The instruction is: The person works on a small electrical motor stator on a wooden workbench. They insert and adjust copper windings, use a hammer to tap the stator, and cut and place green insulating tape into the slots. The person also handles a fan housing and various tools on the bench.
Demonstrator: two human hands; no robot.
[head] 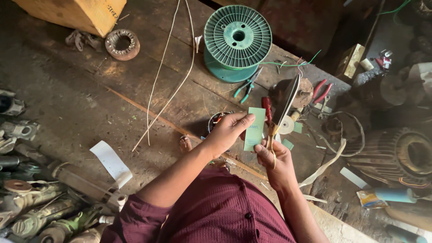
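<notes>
well, down on the dark, worn wooden tabletop point(90, 99) everything is spread wide. biggest on it is the large green ribbed plastic spool point(237, 40), standing on its flange at the far side, with thin green wire trailing off to the right. at far right sits a rusty ribbed motor housing point(407, 155); top left, a yellow wooden box point(76, 13) with a rusty metal ring point(122, 44) just beside it. two long pale cords point(168, 67) run across the boards toward the middle.

now the hands, near the centre. the left hand point(227, 130) is closed in a pinch, thumb and fingertips gripping the left edge of a small pale green rectangular card point(255, 128), held upright above the tabletop. the right hand point(275, 164) is wrapped round the brass-coloured handles of long steel scissors point(283, 108), fingers through the loops, blades pointing up and away, just beside the card's right edge; whether the blades touch it, can't tell.

behind the scissors lie green-handled pliers point(246, 87) and red-handled pliers point(321, 92). little green offcuts point(292, 135) lie right of the card.
</notes>
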